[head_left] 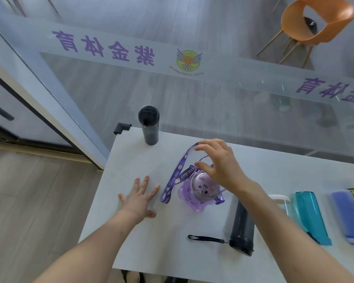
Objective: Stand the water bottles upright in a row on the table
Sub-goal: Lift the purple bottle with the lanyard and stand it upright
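A dark grey bottle (149,124) stands upright at the table's far left corner. A purple children's bottle (200,192) with a domed lid stands upright mid-table, its purple strap (177,176) looping up from it. My right hand (219,162) hovers just above the dome, fingers spread, holding nothing. My left hand (140,198) lies flat and open on the table left of the strap. A black bottle (241,227) with a wrist loop lies on its side under my right forearm. A teal bottle (312,217) and a blue bottle (348,217) lie further right.
The white table (131,160) stands against a glass wall (192,88) with purple lettering. A clear bottle with a white cap (279,199) lies partly hidden behind my right forearm. An orange chair (315,23) stands beyond the glass. Wooden floor lies to the left.
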`<state>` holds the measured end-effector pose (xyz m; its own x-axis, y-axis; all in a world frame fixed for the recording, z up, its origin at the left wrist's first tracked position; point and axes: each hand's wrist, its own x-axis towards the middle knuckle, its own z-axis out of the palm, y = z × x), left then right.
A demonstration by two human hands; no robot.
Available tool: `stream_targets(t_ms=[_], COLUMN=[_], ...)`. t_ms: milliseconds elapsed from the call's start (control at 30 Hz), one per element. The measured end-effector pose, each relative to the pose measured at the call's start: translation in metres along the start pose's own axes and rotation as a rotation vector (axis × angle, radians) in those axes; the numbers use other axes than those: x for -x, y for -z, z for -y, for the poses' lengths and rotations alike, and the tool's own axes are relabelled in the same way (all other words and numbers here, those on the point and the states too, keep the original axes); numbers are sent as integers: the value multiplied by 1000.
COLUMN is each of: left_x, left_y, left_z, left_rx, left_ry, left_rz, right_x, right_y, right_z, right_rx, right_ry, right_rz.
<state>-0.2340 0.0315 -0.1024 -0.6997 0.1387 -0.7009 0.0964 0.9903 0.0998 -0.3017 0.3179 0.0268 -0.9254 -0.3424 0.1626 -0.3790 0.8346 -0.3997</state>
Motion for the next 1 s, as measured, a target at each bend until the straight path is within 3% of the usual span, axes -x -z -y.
stream_targets(t_ms=[100, 233, 533, 633, 733, 800, 1000], left_x=[1, 1, 5, 5, 6, 6, 4], left_y=[0, 0, 0, -1, -1, -1, 10], left_z=[0, 0, 0, 0, 0, -1, -3], left_rx=[1, 4, 5, 8, 8, -4, -33], left_ry=[2, 3, -10, -8, -7, -8, 25], left_rz=[6, 0, -25, -32, -37, -48, -71], right_x=[40, 60, 47, 53, 73, 85, 65], right_y=[0, -7, -6, -5, -9, -17, -27], right_z=[15, 25, 3, 4, 13, 16, 13], right_rx=[130, 190, -44, 65, 163, 115, -81], right_ry=[-98, -298, -162, -152, -163, -157, -180], right_rz=[-107, 211, 421, 375, 186, 104, 84])
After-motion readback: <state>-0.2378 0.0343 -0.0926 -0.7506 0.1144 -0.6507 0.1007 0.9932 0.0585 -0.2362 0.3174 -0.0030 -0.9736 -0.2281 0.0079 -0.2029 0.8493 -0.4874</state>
